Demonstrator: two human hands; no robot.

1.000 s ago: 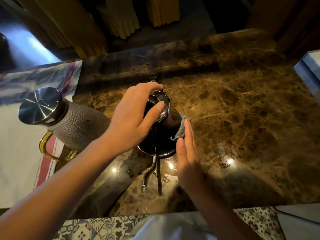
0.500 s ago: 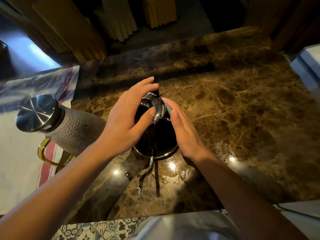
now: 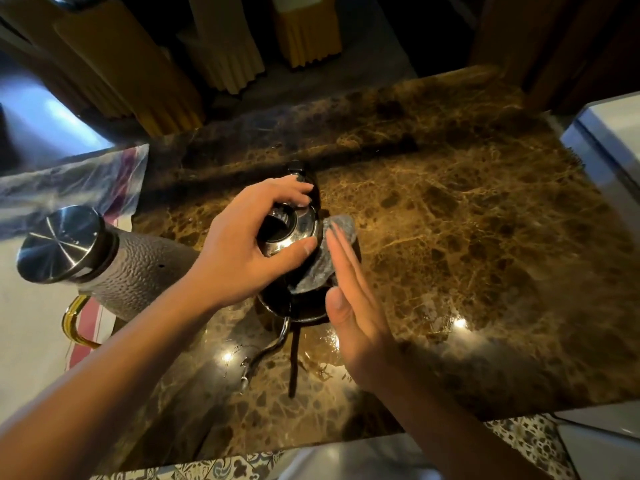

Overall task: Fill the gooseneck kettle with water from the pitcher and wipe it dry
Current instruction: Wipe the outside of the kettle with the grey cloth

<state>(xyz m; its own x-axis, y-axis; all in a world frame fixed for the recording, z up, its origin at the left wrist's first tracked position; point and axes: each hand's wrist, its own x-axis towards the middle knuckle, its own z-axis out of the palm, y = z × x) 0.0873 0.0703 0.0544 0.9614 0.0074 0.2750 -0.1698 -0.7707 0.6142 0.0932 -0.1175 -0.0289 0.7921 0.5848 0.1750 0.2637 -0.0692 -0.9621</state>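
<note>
Two forearms reach in from the near edge of the brown marble counter, over a glossy patch that mirrors small points of light. Nearest on the stone lies the thin curved spout of the kettle, its tip pointing back toward the person. The kettle itself stands upright near the middle of the counter, a dark, shiny body with a bright metal lid and a dark handle on its far side. The right hand is flat, its fingers straight and together, and presses a gray cloth against the kettle's right side; the cloth bunches up past the fingertips beside the lid. The left hand caps the kettle from above, fingers curled over the far rim of the lid and thumb hooked on its near rim, so the lid sits clasped in a medium-wide grip. Left of the kettle and well apart from it, the pitcher stands on a white cloth with red stripes, showing a textured gray body, steel cap and amber handle.
</note>
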